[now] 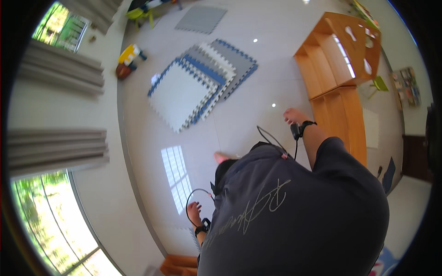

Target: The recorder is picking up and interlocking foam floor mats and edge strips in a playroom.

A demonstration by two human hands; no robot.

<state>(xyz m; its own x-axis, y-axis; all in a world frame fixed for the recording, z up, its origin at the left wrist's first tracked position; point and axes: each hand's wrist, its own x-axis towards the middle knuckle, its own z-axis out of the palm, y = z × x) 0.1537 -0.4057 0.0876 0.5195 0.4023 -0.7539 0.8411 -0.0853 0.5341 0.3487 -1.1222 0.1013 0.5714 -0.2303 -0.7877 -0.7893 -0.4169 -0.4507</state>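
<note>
My left hand (194, 213) hangs low beside my body, fingers apart and nothing in it. On the other side my right hand (293, 116) is held out near the wooden shelf unit (338, 103), its fingers loosely bent, somewhat blurred, with no object seen in them. Both wrists carry a black strap with a small device and a cable. Ahead on the floor lies a loose stack of interlocking foam mats (182, 94) in light grey, blue and darker grey. Neither hand touches the mats.
Another grey foam mat (201, 19) lies farther off. By the left wall stand a yellow and white toy (130, 54) and a brown object (123, 71). A green chair (140, 16) is at the far left, another green chair (378, 85) behind the shelves. Wooden furniture (178, 265) sits at lower left.
</note>
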